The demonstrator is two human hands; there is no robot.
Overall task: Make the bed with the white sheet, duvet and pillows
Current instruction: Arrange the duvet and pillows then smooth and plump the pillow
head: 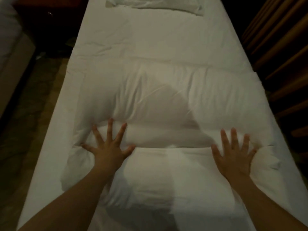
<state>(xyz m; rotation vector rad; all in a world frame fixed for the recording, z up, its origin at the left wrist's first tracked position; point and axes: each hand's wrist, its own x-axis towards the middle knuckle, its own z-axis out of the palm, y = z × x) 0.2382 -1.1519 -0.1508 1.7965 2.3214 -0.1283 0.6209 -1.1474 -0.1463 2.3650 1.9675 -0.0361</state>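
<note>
— Duvet (163, 97), white and folded into thick layers, lies across the near half of the bed, on top of the white sheet (160, 35) that covers the mattress. Where are the hands?

— Both are on the duvet, palms down. The left hand (108, 147) has its fingers spread wide and straight, pressing flat at the left part of a fold line that runs across the bedding. The right hand (235, 154) lies the same way at the right part of that line, fingers fanned and straight, nothing pinched or gripped.

— And the pillows?

— One white pillow (155, 4) shows at the far end of the bed, lying flat on the sheet and cut off by the top edge of the view. I cannot tell whether there is a second one.

— How does the duvet sit?

— A puffy roll bulges just beyond the fingertips, creased along its length, and a flatter layer lies under the wrists and forearms. The sheet shows bare along both sides of the duvet and between it and the pillow. A shadow falls over the middle of the bedding.

— What is around the bed?

— Brown curtains (283, 47) hang in folds to the right. A dark floor (33, 97) runs along the left, with the edge of another white bed (10, 39) beyond it.
</note>
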